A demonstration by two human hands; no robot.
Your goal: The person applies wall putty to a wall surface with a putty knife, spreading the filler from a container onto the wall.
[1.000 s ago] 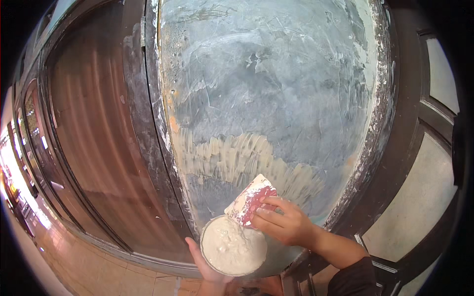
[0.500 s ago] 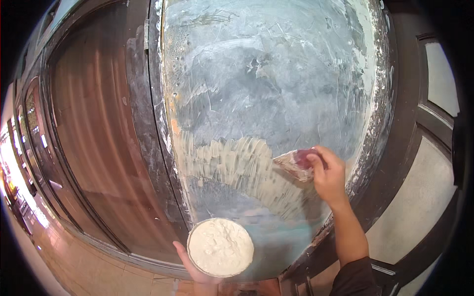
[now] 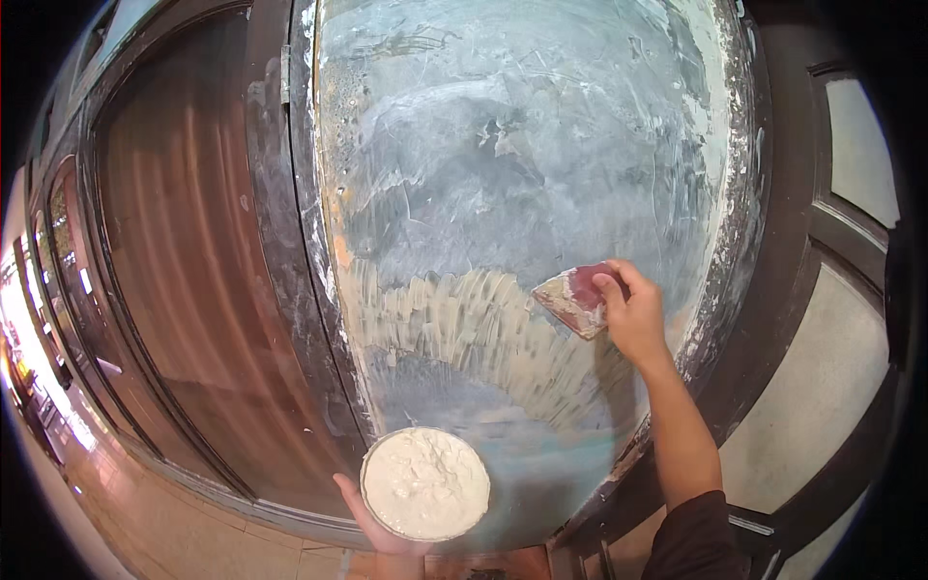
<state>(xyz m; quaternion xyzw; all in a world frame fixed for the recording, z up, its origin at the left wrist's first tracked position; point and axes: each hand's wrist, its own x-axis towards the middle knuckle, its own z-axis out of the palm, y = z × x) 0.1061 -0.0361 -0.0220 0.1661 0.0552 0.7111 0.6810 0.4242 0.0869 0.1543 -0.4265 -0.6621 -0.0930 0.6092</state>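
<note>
Pinching a red scraper (image 3: pixel 580 296) between thumb and fingers, the right hand (image 3: pixel 635 311) is raised in front of a blue-grey wall panel (image 3: pixel 541 184). The thumb lies on the scraper's near face, while the other fingers curl behind its upper edge and are partly hidden. The scraper is tilted, with pale paste smeared along its lower left side; its leftmost corner points at a cream band of streaks (image 3: pixel 445 314) on the panel, though whether it touches the surface cannot be told.

Below and to the left, the left hand (image 3: pixel 379 534) supports a round bowl (image 3: pixel 430 538) from beneath. Its thumb sticks out to the left, apart from the rim; the remaining fingers are out of sight under the bowl, so their state cannot be told. Thick off-white paste (image 3: pixel 425 483) with a lumpy surface fills the bowl.

A dark sleeve (image 3: pixel 698 541) covers part of the right arm. Brown, curtain-like folds (image 3: pixel 179 242) show at left, and a dark door with pale panels (image 3: pixel 802 387) stands at right.
</note>
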